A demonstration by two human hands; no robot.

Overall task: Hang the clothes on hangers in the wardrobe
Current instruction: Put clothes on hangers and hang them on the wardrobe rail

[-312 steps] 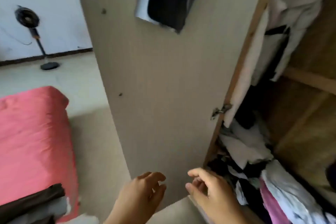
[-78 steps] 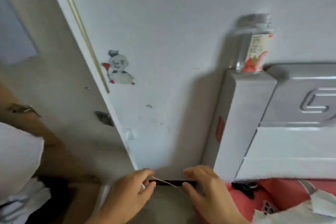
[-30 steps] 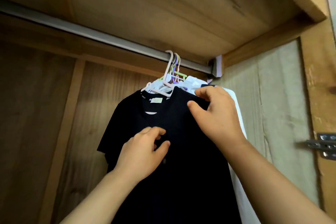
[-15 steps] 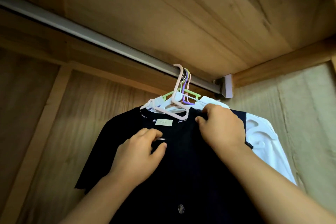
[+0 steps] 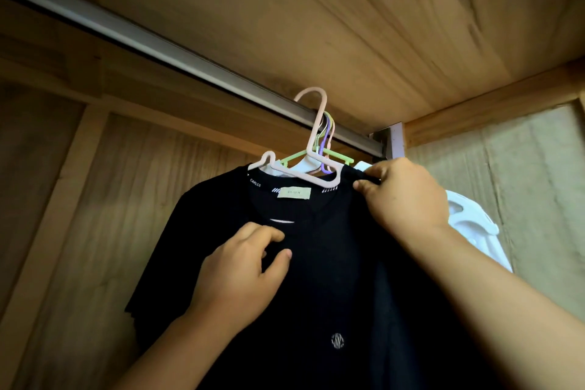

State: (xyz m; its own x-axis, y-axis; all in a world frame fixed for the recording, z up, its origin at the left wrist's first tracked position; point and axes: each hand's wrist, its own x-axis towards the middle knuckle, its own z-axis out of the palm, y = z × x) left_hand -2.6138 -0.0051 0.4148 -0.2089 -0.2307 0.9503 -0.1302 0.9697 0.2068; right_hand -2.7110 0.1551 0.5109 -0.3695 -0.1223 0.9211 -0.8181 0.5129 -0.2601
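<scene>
Two hands (image 5: 408, 196) pinch matte black tee (image 5: 332, 279) (pink plastic hanger (image 5: 311, 142)).

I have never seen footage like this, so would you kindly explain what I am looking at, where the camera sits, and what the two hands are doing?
There is no machine here: a person wears a wide-angle camera on the head, so you see their own arms reaching up into a wooden wardrobe. A metal rail runs under the top board. A black T-shirt hangs from it on a pink hanger, with green and purple hangers crowded behind. The right hand pinches the shirt's shoulder by the collar. The left hand rests on the shirt's front below the neckline, fingers curled; whether it grips cloth is unclear. A white garment hangs behind, to the right.
</scene>
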